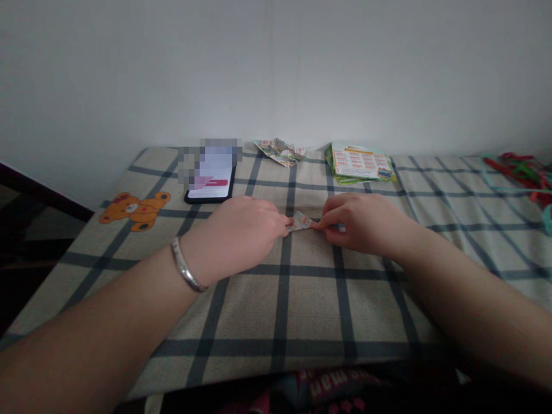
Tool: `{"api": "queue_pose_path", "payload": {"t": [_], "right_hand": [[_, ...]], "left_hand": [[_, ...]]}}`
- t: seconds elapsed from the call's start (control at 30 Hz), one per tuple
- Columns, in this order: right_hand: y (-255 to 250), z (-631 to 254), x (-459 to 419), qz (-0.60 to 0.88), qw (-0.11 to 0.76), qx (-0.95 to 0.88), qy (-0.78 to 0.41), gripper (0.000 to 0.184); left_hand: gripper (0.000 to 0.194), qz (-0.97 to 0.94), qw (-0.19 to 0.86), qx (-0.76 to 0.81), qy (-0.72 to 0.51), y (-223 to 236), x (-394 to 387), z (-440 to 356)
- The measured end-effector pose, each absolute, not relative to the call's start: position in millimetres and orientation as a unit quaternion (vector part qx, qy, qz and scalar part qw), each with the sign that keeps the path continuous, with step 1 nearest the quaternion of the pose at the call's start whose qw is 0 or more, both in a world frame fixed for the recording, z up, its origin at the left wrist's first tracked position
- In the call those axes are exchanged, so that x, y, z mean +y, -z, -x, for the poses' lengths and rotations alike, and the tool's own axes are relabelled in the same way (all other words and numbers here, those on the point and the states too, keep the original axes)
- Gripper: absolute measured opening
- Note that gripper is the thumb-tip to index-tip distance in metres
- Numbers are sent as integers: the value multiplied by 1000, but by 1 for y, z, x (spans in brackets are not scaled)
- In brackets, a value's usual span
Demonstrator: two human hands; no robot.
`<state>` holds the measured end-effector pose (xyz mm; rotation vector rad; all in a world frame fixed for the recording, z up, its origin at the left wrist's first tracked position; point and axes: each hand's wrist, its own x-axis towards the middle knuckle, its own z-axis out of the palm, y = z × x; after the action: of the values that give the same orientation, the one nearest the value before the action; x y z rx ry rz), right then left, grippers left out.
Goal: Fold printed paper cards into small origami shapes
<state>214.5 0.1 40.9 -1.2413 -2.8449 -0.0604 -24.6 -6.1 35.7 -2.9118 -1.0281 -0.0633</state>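
Note:
A small folded piece of printed paper [303, 221] lies on the checked tablecloth [241, 322] between my two hands. My left hand [241, 236], with a silver bracelet [185, 267] at the wrist, has its fingertips on the paper's left corner. The opposite corner is under the fingertips of my right hand [366, 223], whose fingers are curled in. Both hands rest low on the cloth, and the paper shows white with orange print. The undersides of the fingers are hidden.
Behind my left hand lies a phone [211, 178] with its screen lit. A crumpled folded paper [282, 152] sits by the wall, and right of it a stack of printed sheets [362, 163]. A bear figure [135, 211] is at left; colourful items [526, 172] lie far right.

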Motion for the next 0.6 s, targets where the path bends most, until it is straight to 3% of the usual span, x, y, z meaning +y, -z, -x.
{"api": "queue_pose_path", "payload": {"t": [0.13, 0.37, 0.6], "right_hand": [[-42, -221, 4, 391, 18, -920, -11, 24], [-46, -224, 0, 404, -18, -911, 86, 23], [-39, -218, -2, 354, 47, -932, 58, 26]], "left_hand": [[31, 942, 26, -334, 18, -36, -7, 24], [32, 941, 14, -338, 22, -37, -8, 24], [30, 942, 32, -334, 16, -37, -8, 21]]}}
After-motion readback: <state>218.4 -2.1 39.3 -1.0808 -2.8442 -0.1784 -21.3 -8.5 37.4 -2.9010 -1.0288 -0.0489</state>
